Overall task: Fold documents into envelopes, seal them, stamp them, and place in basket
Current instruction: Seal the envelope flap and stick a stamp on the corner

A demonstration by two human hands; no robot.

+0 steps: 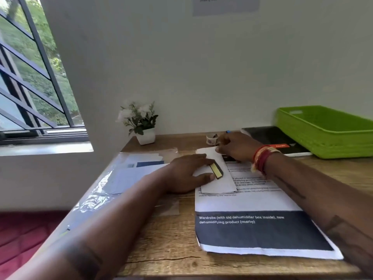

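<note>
The two forearms enter from the bottom corners and stretch forward over the wooden desk [167, 239]. Between them lies a printed sheet [252, 229] with a dark band across it. On the far part of that sheet rests a white envelope [220, 182], lying lengthwise away from the camera. The left hand [185, 174] lies palm down on the envelope's left side, fingers nearly straight and pressing flat, thumb along the near edge; a small yellow strip with a dark border [216, 170] sits on the envelope just beside its fingertips. The right hand [236, 146], with red bangles [262, 156] on the wrist, reaches to the envelope's far end, fingers curled down at the edge; whether it pinches the paper cannot be told. A small roll [212, 138] stands just beyond it. The green basket [323, 136] sits at the far right, well apart from the envelope. Papers in clear plastic [133, 170] lie to the left.
</note>
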